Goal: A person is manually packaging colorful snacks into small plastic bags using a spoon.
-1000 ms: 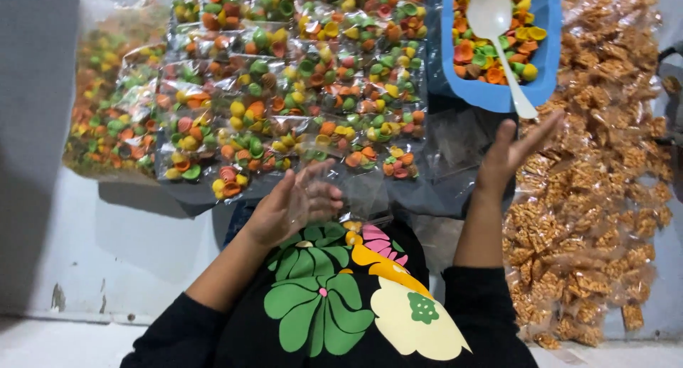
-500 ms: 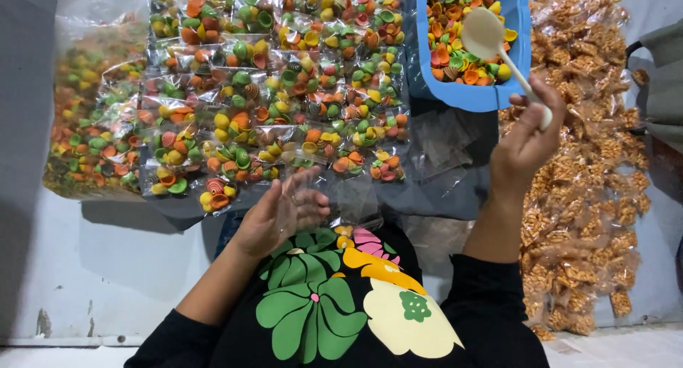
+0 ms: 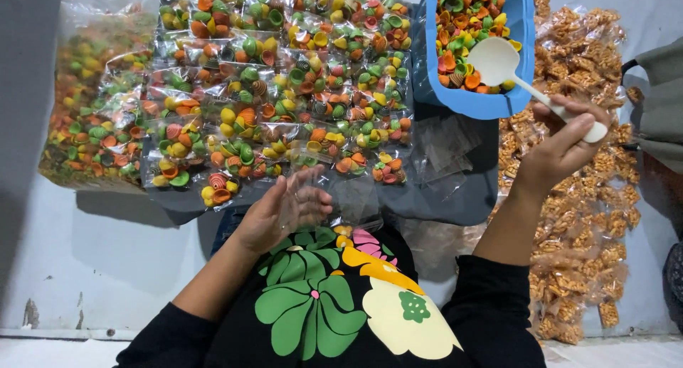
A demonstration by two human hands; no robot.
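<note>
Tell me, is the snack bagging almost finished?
Not yet. Done: many small packets of colourful shell crackers lie filled in rows. In hand: the right hand holds a white spoon at the blue tub, and the left hand holds an empty clear bag. Left: the tub has plenty of crackers, and more empty bags wait beside it.

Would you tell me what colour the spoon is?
White; the spoon, held by the right hand, shows best in the head view.
</note>
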